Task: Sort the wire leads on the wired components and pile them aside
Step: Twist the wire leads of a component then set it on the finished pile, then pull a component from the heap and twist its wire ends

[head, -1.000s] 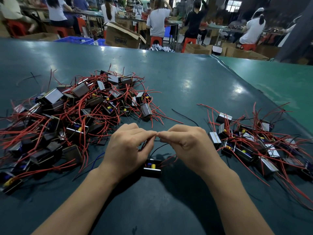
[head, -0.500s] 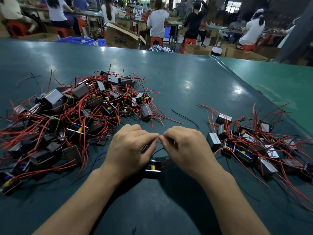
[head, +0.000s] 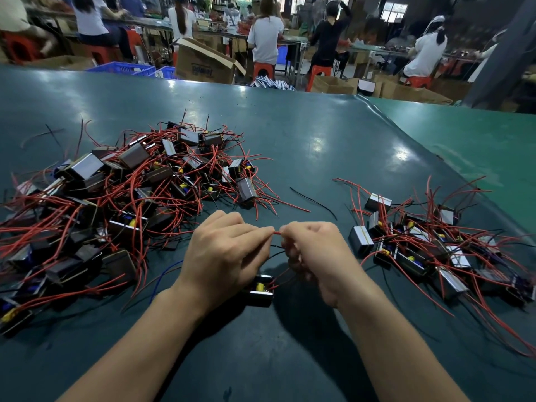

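Here we have both hands meeting at the middle of the frame, fingertips almost touching: our left hand [head: 223,256] and right hand [head: 314,256] each pinch the same red lead [head: 277,233], which shows as a short stretch between them. We judge this two-handed pinch lets us straighten the wire and separate it from the darker leads beneath. The component [head: 259,290] it belongs to rests on the counter [head: 319,134] just below the hands, seemingly left lying so both hands are free for its wires. To the left of the frame sprawls the large tangled heap [head: 116,204], likely unsorted stock kept within reach; at the right lies the smaller pile [head: 429,242], probably finished pieces set aside. One loose black wire [head: 313,202] lies between the two heaps.
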Demonstrator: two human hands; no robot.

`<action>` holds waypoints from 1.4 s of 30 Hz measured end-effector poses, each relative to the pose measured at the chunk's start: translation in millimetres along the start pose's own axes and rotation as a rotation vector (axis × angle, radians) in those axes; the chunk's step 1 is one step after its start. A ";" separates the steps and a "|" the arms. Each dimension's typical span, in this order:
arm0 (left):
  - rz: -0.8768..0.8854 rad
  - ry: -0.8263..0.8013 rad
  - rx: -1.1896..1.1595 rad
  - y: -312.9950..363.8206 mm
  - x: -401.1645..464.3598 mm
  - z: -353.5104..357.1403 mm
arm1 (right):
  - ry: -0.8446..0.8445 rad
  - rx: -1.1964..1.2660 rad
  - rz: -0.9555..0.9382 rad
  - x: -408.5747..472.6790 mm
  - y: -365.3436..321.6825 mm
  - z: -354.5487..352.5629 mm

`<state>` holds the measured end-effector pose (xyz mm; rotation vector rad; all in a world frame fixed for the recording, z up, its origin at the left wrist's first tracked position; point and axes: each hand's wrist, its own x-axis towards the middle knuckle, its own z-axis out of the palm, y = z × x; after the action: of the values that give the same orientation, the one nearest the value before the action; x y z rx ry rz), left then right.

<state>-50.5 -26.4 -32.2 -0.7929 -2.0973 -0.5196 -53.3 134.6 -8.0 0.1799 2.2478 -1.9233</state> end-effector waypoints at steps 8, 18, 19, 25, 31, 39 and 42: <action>-0.100 0.091 0.009 -4.9 -3.5 2.6 | 0.206 -0.484 -0.696 2.2 9.2 2.7; -0.101 0.116 -0.007 -3.0 -3.3 4.4 | 0.186 -0.846 -0.904 1.9 12.9 6.8; -0.094 0.114 -0.008 -2.6 -2.9 4.5 | 0.215 -0.874 -0.898 1.4 11.8 5.9; -0.057 0.093 0.008 -3.4 -2.6 4.4 | 0.240 -0.935 -0.800 2.1 10.7 0.0; -0.009 0.096 -0.042 -2.7 -2.2 4.1 | 0.008 -0.617 -0.722 5.9 4.5 -16.6; 0.024 0.201 0.007 1.6 -2.1 6.6 | -0.063 -0.221 -0.578 -0.3 -2.9 -6.0; -0.004 0.180 -0.007 6.2 -2.6 12.0 | 0.044 -0.204 -0.532 -0.3 0.0 0.0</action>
<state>-51.6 -15.6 -40.8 -0.7181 -1.9324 -0.5791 -53.0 134.7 -8.0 -0.4525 2.7026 -1.8953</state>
